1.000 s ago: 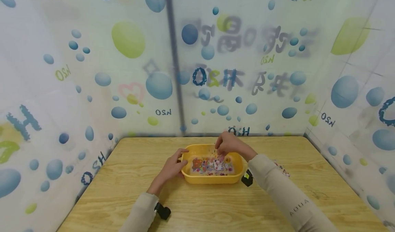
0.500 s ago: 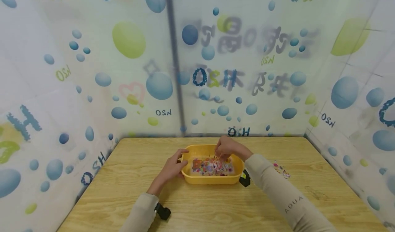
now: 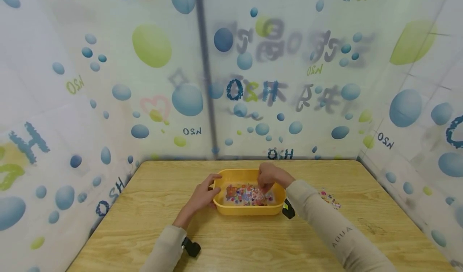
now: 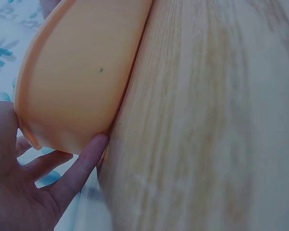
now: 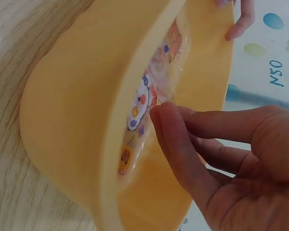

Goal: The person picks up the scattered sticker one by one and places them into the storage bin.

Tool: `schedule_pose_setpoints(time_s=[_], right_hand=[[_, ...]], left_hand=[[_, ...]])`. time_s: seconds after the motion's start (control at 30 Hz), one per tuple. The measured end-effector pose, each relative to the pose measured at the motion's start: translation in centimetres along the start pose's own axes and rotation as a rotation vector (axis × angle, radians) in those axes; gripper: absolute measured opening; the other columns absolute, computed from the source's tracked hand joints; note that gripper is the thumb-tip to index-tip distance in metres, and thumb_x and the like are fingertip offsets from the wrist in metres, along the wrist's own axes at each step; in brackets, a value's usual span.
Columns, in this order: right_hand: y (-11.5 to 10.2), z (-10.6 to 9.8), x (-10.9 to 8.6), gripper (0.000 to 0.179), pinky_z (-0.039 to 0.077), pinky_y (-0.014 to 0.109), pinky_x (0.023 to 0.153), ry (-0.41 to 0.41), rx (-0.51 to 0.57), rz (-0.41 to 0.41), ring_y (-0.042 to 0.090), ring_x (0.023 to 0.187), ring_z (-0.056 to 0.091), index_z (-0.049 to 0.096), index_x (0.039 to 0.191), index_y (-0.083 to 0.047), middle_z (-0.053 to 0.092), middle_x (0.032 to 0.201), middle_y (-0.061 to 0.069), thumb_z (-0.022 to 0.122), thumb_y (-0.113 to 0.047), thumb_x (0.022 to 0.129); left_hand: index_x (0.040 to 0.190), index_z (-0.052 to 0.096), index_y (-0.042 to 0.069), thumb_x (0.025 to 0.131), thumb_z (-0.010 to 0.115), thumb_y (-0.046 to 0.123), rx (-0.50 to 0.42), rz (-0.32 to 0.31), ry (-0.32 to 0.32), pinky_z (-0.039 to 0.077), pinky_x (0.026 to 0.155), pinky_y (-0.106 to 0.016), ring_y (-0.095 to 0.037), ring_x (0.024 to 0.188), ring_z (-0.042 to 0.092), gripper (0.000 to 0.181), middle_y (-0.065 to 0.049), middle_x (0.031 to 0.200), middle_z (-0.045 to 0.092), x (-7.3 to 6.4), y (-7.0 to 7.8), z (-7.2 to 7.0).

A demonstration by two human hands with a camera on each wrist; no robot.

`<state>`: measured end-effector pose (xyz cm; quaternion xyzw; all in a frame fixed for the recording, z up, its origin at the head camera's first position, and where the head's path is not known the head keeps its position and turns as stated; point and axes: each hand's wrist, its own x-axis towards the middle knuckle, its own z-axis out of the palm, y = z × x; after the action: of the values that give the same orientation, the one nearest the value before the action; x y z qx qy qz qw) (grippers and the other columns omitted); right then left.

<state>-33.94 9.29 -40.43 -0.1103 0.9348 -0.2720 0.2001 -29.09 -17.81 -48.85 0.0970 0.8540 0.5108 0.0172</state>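
A yellow plastic basin (image 3: 249, 211) stands on the wooden table. Inside, glossy clear plastic with cartoon stickers (image 3: 238, 194) covers the bottom. At the basin's left end, my left hand (image 3: 200, 194) grips the rim and side wall; in the left wrist view, one fingertip (image 4: 100, 139) meets the wall low down, near the tabletop. My right hand (image 3: 269, 176) reaches into the basin's right half, fingertips pointing down. Close up, its thumb and index finger pinch a clear, printed plastic sheet (image 5: 158, 85). A white cartoon animal (image 5: 140, 103) and an orange one lie beside those fingertips.
To the right of the basin, partly behind the right sleeve, lies a small heap of colourful sticker pieces (image 3: 330, 199). Dark wrist cameras (image 3: 191, 248) sit on both wrists. Bubble-patterned curtains (image 3: 289, 115) surround the table's back and sides.
My right hand has lowered into the basin, then shifted slightly right. The clear piece with coloured dots below its fingers has gone down onto the basin's contents. My left hand stays put.
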Motion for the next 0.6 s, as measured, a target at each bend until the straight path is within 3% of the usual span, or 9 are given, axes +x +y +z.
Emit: schedule_pose_setpoints(time_s=[0.2,0.4,0.6], right_hand=[[0.09,0.32,0.64,0.005,0.065,0.031,0.061,-0.014,-0.023,0.056,0.017,0.057,0.066,0.073,0.084,0.001,0.069,0.074,0.010,0.074,-0.002,0.088],[0.14,0.46,0.83,0.004,0.065,0.029,0.067,-0.056,-0.036,0.090,0.020,0.065,0.070,0.073,0.091,0.000,0.068,0.079,0.012,0.073,-0.004,0.090],[0.27,0.79,0.97,0.008,0.066,0.032,0.070,-0.105,-0.057,0.097,0.019,0.063,0.070,0.075,0.089,0.000,0.071,0.077,0.013,0.071,-0.006,0.092]], left_hand=[[0.147,0.051,0.017,0.104,0.056,0.013,-0.004,0.022,-0.013,0.064,0.053,-0.038,-0.039,0.108,0.070,0.043,-0.030,0.153,0.047,-0.07,-0.07,-0.04],[0.147,0.051,0.015,0.104,0.056,0.012,-0.013,0.026,-0.015,0.064,0.053,-0.038,-0.038,0.106,0.070,0.043,-0.030,0.151,0.049,-0.15,0.10,-0.11],[0.147,0.051,0.015,0.104,0.056,0.012,-0.009,0.033,-0.015,0.064,0.052,-0.037,-0.040,0.108,0.070,0.043,-0.030,0.151,0.049,-0.19,0.07,-0.14]])
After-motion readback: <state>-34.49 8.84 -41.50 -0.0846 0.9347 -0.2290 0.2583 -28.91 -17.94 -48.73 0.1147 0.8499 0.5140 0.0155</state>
